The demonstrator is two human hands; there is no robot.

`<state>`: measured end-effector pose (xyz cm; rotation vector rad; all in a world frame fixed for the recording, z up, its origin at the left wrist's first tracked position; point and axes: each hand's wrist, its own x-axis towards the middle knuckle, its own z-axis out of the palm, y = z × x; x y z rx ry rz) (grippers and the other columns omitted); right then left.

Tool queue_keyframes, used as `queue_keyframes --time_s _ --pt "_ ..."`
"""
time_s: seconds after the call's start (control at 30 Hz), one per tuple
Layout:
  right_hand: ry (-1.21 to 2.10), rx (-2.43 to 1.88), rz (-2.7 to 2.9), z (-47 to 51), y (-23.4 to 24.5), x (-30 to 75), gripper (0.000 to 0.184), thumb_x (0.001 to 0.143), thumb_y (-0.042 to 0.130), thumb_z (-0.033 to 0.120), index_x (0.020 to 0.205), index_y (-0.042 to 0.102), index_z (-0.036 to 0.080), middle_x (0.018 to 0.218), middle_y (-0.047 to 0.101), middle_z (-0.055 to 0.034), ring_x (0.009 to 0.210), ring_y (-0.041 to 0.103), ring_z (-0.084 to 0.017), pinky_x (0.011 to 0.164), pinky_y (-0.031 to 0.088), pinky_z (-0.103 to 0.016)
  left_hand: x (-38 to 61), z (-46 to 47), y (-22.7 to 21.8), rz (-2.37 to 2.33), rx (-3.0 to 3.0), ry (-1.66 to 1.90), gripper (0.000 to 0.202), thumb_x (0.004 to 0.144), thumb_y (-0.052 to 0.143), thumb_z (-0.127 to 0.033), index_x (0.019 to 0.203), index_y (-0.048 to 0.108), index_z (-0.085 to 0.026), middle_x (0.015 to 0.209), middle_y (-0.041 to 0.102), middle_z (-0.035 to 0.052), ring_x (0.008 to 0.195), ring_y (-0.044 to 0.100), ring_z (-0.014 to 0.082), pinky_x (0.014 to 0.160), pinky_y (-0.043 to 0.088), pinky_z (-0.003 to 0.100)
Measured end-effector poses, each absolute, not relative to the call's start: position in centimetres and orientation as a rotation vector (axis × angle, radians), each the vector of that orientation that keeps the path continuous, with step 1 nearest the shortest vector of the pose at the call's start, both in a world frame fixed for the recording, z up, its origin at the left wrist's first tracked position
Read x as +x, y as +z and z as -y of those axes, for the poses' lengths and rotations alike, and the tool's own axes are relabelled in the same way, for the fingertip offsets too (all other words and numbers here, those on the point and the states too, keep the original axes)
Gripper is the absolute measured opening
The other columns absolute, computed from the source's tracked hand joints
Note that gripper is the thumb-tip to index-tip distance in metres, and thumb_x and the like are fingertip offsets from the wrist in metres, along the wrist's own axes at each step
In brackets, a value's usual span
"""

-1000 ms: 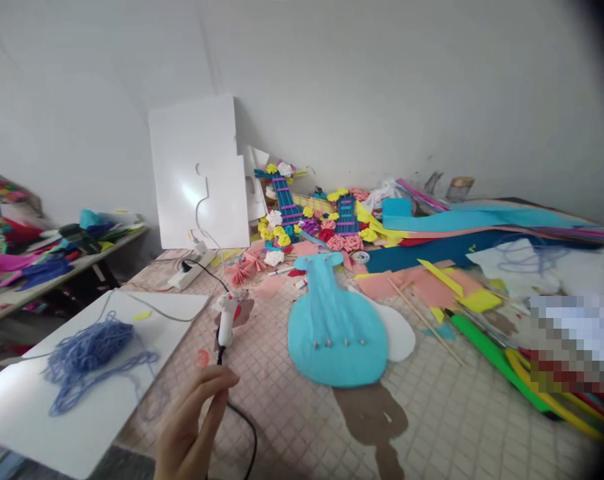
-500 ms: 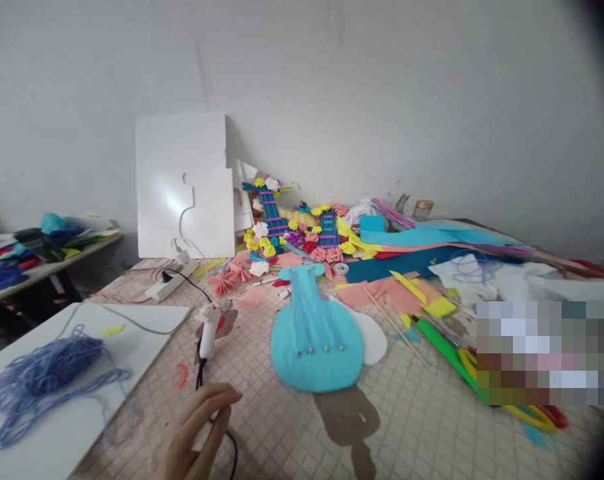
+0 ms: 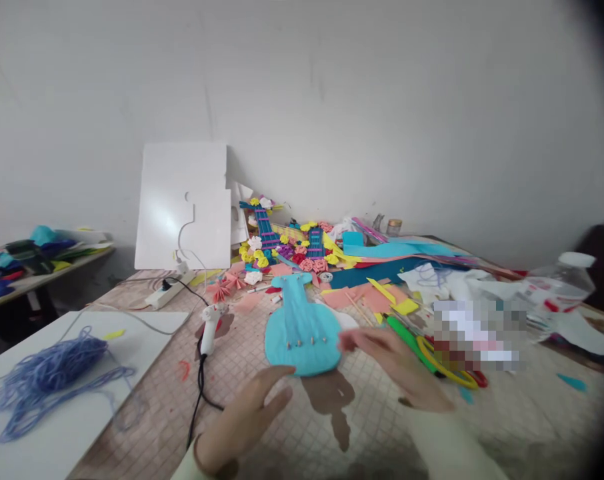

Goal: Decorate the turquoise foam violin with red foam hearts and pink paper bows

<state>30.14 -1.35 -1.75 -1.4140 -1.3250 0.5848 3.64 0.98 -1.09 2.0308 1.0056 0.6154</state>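
A turquoise guitar-shaped foam cutout (image 3: 300, 321) lies flat on the tiled tabletop (image 3: 382, 427), with a row of small pins across its body. My left hand (image 3: 242, 420) hovers open just below the cutout's lower left edge, fingers stretched toward it and holding nothing. My right hand (image 3: 397, 363) reaches in from the right, fingers extended, fingertips close to the cutout's right edge. A white glue gun (image 3: 208, 328) lies to the left on its black cord (image 3: 198, 400).
A tangle of blue yarn (image 3: 45, 373) rests on a white board (image 3: 77, 427) at the left. A power strip (image 3: 165, 293), a standing white board (image 3: 185, 207), paper flowers (image 3: 287, 243), coloured foam sheets (image 3: 397, 257), scissors (image 3: 447, 367) and a plastic bottle (image 3: 565, 270) crowd the back and right.
The view has pulled back and tilted up. My left hand has shifted right from beside the glue gun cord toward the cutout. My right hand has come into view near the cutout's right edge.
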Motion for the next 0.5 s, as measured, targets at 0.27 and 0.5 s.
queue_keyframes --time_s 0.27,0.5 --pt "0.524 -1.512 1.098 -1.7 -5.8 28.7 0.035 0.061 0.059 0.038 0.084 0.066 0.013 0.083 0.067 -0.0132 0.075 0.06 -0.026 0.075 0.044 -0.041 6.7 -5.3 -5.5 -1.018 1.062 1.145 0.054 0.063 0.06 -0.033 0.112 0.043 -0.016 0.115 0.053 0.0145 0.104 0.053 0.026 0.086 0.042 0.038" --pt "0.671 -1.337 0.946 -1.3 -5.6 28.8 0.047 0.059 0.065 0.038 0.097 0.061 0.01 0.095 0.065 -0.0129 0.081 0.062 -0.023 0.07 0.05 -0.032 6.8 -4.1 -3.7 -0.921 0.773 1.124 0.048 0.061 0.061 -0.018 0.106 0.044 -0.025 0.098 0.058 0.0016 0.075 0.058 0.0145 0.064 0.045 0.028"
